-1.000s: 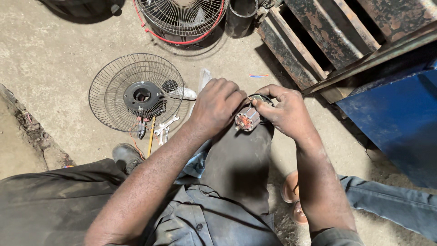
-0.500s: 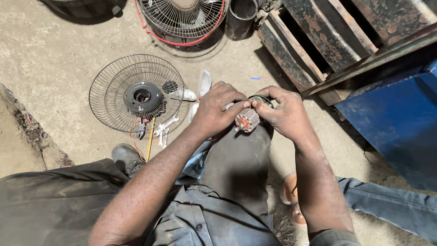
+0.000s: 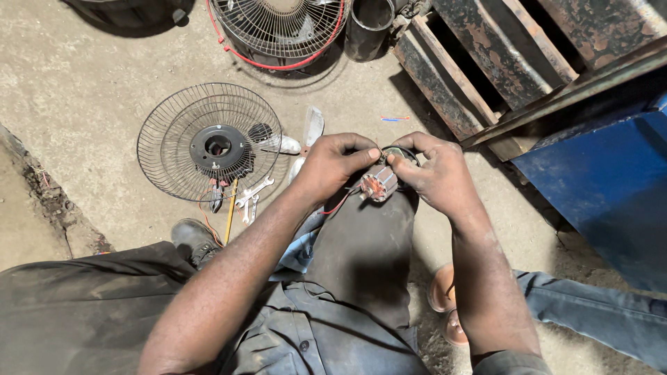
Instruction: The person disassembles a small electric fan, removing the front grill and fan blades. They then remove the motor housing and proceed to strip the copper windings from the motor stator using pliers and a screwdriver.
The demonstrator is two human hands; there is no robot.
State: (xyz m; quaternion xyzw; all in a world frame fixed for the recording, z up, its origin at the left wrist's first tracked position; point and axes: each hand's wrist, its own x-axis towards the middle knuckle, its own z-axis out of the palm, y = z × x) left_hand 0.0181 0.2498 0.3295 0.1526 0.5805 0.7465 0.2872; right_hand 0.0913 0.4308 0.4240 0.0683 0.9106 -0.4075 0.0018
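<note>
At the centre of the frame, resting on the person's raised knee (image 3: pixel 365 243), the left hand (image 3: pixel 332 165) and right hand (image 3: pixel 436 175) close from either side around a small motor winding (image 3: pixel 379 184) with copper-coloured coils. Both hands are curled shut on it, fingertips meeting above it; how firmly each grips is hard to judge, since the fingers hide most of the part. Compared with a second ago, the left hand has slid slightly lower and left, uncovering more of the winding, and a thin red wire (image 3: pixel 339 203) now trails from it. Farther off, left of centre, spanners (image 3: pixel 251 196) lie on the concrete floor (image 3: pixel 83 104) beside a loose fan guard (image 3: pixel 208 142), unmoved. Another fan (image 3: pixel 278 28) stands at the top edge.
</note>
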